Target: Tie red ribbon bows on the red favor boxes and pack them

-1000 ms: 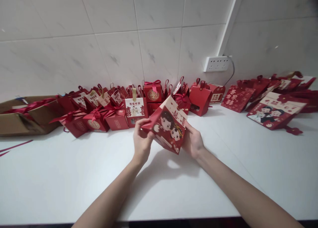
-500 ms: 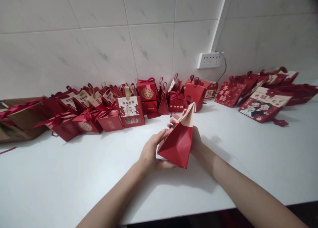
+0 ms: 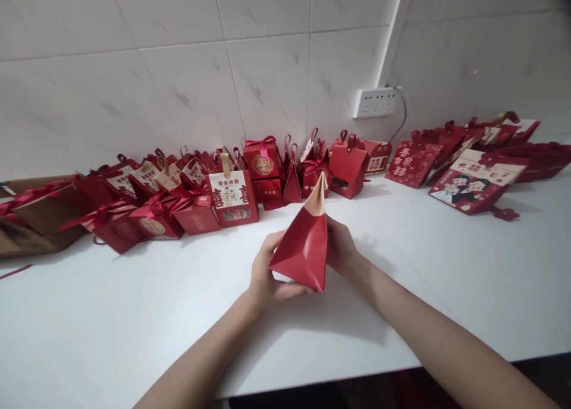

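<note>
A red paper gift bag (image 3: 304, 245) is held above the white counter (image 3: 134, 314), its plain red side panel facing me and its cream top edge pinched to a point. My left hand (image 3: 267, 275) grips its lower left corner with the thumb underneath. On the far right side, my right hand (image 3: 339, 245) clasps the bag, its fingers mostly hidden behind the paper.
A row of finished red gift boxes (image 3: 232, 195) with ribbons lines the tiled wall. Flat unfolded red bags (image 3: 477, 180) lie at the right. A brown cardboard box (image 3: 27, 219) sits at the far left. A white socket strip (image 3: 377, 101) hangs on the wall.
The bag turned from its printed cartoon face to its plain side and its top narrowed to a point. Both hands shifted slightly left with it.
</note>
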Available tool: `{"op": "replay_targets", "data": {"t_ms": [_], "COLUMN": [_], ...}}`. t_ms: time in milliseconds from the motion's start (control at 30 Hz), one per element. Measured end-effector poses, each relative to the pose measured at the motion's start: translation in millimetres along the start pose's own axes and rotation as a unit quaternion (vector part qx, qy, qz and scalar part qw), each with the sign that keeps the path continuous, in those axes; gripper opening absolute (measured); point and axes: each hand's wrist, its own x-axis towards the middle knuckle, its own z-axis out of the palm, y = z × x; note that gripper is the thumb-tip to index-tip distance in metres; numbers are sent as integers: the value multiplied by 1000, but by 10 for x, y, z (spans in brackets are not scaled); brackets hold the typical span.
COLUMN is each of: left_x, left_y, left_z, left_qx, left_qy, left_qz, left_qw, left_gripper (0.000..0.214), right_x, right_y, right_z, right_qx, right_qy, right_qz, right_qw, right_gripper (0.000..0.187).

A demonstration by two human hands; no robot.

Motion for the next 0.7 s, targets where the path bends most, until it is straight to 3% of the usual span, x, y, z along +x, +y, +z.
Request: {"op": "replay_targets", "data": {"t_ms": [167,300,433,567,700], "left_x": [-10,7,49,91,100], "left_y": [1,17,-41,-124,-138], "left_z": [-1,-3,-22,-35,-22], "left_qx": [-17,-27,-77,-170,-195], "left_qy": [43,94,189,282,309], "left_qz": [-62,-153,-239,-290,-318], "left_qw": [997,983,949,899,875], "left_gripper": [74,67,53,55,55], "right_x": [27,64,51,15,0], "right_y": [41,46,25,21,30], "right_z": [-14,-54,-74,-83,-89], "right_qx": [-2,5,-5,-25,-35], "right_qy": [-19,-39,-39,-62,-90], "right_qz": [-9,-10,-43,-71,-84], "right_qw": [1000,999,998,995,992], "right_gripper": [30,27,26,34,47]}}
